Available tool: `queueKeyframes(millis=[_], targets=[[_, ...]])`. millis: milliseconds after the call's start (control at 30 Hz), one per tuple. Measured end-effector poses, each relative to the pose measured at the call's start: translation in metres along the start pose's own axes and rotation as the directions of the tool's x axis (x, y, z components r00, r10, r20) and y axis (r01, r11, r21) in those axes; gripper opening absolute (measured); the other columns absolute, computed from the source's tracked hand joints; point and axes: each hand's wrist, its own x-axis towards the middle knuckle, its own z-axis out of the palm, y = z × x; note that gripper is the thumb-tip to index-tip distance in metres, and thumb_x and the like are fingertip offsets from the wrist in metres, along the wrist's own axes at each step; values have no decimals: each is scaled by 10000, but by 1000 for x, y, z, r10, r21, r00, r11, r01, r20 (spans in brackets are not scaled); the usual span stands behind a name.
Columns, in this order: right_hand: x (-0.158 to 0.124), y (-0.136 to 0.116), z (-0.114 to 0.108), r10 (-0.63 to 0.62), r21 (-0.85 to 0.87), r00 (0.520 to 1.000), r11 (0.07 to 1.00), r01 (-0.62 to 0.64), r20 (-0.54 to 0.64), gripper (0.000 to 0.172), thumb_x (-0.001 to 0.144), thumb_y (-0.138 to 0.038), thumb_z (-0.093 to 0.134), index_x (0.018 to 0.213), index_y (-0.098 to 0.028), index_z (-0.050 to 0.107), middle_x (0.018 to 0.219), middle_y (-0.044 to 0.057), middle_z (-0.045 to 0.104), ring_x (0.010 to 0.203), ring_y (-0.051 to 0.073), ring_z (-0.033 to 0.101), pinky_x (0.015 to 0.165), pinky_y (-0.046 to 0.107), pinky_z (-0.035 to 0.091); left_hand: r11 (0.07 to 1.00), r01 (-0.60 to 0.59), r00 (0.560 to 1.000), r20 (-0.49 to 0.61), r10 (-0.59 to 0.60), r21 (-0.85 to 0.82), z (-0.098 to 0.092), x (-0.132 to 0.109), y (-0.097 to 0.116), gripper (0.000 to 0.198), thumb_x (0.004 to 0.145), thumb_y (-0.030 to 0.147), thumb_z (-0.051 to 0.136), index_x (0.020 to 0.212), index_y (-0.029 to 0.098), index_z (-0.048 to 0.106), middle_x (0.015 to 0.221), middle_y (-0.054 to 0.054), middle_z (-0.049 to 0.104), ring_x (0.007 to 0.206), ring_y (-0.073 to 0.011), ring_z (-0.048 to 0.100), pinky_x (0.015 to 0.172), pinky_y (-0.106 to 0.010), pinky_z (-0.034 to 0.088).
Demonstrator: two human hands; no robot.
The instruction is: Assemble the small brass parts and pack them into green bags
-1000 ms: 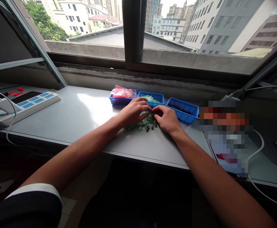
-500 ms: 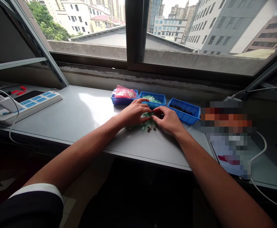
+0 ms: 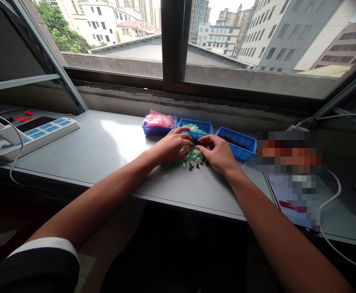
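Observation:
My left hand [image 3: 175, 145] hovers over the table with its fingers bent and apart from the thumb, beside a heap of crinkled green plastic bags [image 3: 194, 155]. Facing it from the right is my right hand [image 3: 218, 154], its thumb and fingers curved with a gap between them, close to the same bags. I cannot make out anything held in either hand. Several small brass-coloured screw-like parts [image 3: 191, 166] lie on the tabletop just in front of the bags, and some are partly hidden under my right hand.
Behind my hands stand three blue bins: one with pink bags [image 3: 159, 119], one with green bags [image 3: 196, 127], and one with small dark parts [image 3: 234, 142]. A white power strip [image 3: 56, 129] lies on the left. A pixelated area [image 3: 291, 154] and white cable are on the right.
My right hand has shifted slightly to the right, and its thumb has moved away from my left fingers. More of the green bags and the small brass-coloured parts now show.

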Motion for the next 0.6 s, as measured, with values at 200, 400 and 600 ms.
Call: queueKeyframes(millis=[200,400,600], targets=[[-3,-1,3,-105,-103,987,988,118,124,243,861,-256,852,1099,-250,808,1109,69,797,1007,274,762,953,455,630,1000,23,1000,19,-23,-14,-2,1,2,357,995,103,671,1265,245,857,1328,-97,826,1597,-422,517,1310,-669,448],[0,-1,4,-64,22,996,998,62,55,244,841,-218,843,1082,-248,824,1104,59,816,1006,265,769,976,460,640,999,32,999,1,-32,-13,1,1,-2,351,969,95,681,1237,233,859,1331,-97,826,1581,-435,542,1300,-684,459],[2,-2,0,34,210,999,977,-27,-28,252,851,-365,890,1062,-244,823,1047,58,836,950,261,779,902,449,647,992,55,988,-139,-70,-111,0,6,0,280,1055,207,673,1277,199,844,1349,-137,833,1516,-369,638,1271,-612,529]])
